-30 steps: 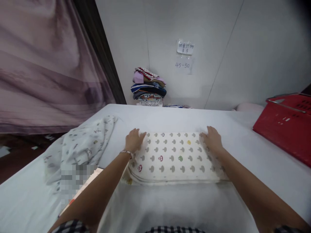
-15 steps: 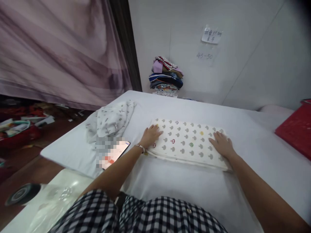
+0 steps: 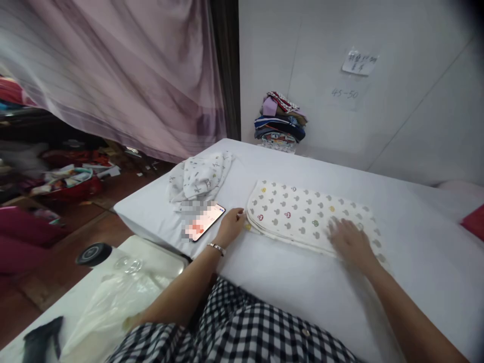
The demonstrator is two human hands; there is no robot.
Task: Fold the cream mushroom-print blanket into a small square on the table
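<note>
A folded white cloth (image 3: 302,214) printed with grey mushrooms and a few coloured ones lies flat on the white table. At its left edge, my left hand (image 3: 231,226) has its fingers curled in; whether they pinch the fabric is hidden. My right hand (image 3: 351,242) lies over the right part of the cloth with fingers outstretched, smeared by motion. Left of my left hand, a phone (image 3: 207,222) with a lit screen rests on the table. Behind the phone sits a crumpled white printed cloth (image 3: 200,176).
A stack of folded fabrics (image 3: 280,123) stands by the wall at the table's far edge. At lower left, a side surface holds a clear plastic bag (image 3: 113,302) and a black-ended roll (image 3: 94,254). A red object (image 3: 473,223) is at the right edge. Pink curtain (image 3: 159,75) hangs behind left.
My left hand has slid off the cloth's top to its left edge, its fingers now curled. My right hand has moved leftward over the cloth from its right end. The view has turned left.
</note>
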